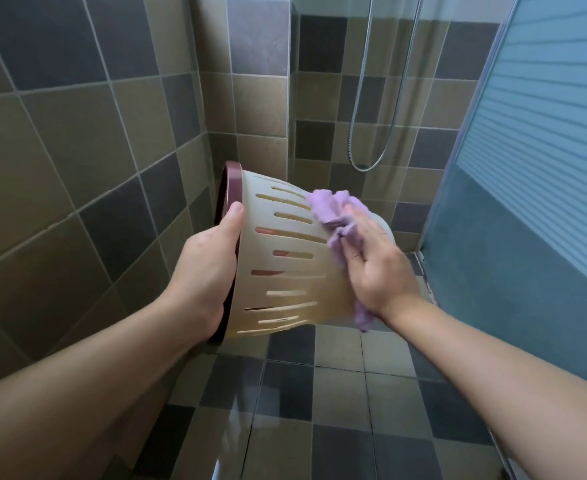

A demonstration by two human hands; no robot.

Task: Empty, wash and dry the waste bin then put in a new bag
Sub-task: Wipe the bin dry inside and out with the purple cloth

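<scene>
At the centre of the frame, the cream waste bin with slotted sides is being held on its side in mid-air, its dark red rim facing the tiled wall at left. The left hand is gripping that rim, thumb lying over the edge and fingers curled out of sight inside. The right hand is pressing a crumpled purple cloth against the bin's base end, its fingers bent around the cloth. A shower hose is hanging at upper right, beside a frosted door, with the tiled floor lying below.
</scene>
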